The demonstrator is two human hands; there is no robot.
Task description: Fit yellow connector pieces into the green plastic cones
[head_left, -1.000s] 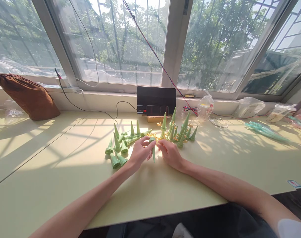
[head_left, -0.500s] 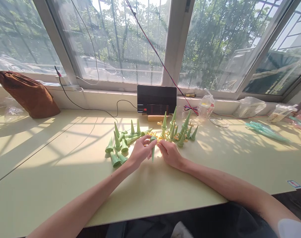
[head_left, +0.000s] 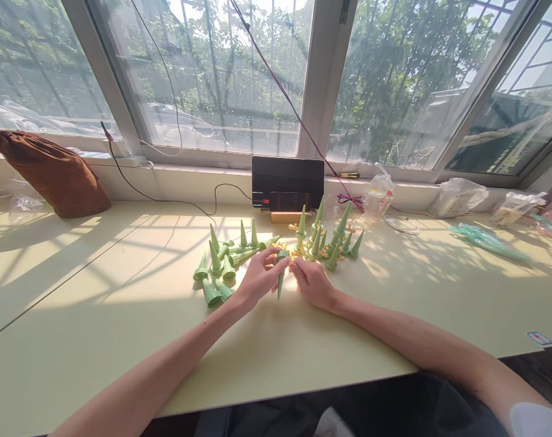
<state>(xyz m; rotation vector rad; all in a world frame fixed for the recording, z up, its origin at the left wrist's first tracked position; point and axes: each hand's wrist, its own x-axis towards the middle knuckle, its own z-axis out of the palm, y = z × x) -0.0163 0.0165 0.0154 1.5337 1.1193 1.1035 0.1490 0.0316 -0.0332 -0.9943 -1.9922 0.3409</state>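
Green plastic fills the grip of the left hand (head_left: 256, 276), whose thumb and fingers are clamped on one conical spike (head_left: 280, 284), its narrow point showing below the thumb. Just beside it, the right hand (head_left: 315, 284) has its fingertips pinched together near the spike's wide end; whether a small piece sits between them cannot be told. The step in hand seems to be two-handed work at that wide end, and the next move would call for a firm left hand and careful lining-up by the right. Counting from the left: well apart from the left hand, one brown drawstring bag (head_left: 51, 173); just left of that hand, roughly eleven loose green spikes (head_left: 211, 294), some upright, others lying, overlapping too much for a sure figure; just past both hands, yellow-orange fittings (head_left: 282, 246), too small and hidden to count; farther past them, one tablet (head_left: 287, 173) with one phone (head_left: 289, 201) before it; and just beyond the right hand, about nine upright green spikes (head_left: 340, 224) on the tabletop (head_left: 285, 358), some apparently wearing such fittings.
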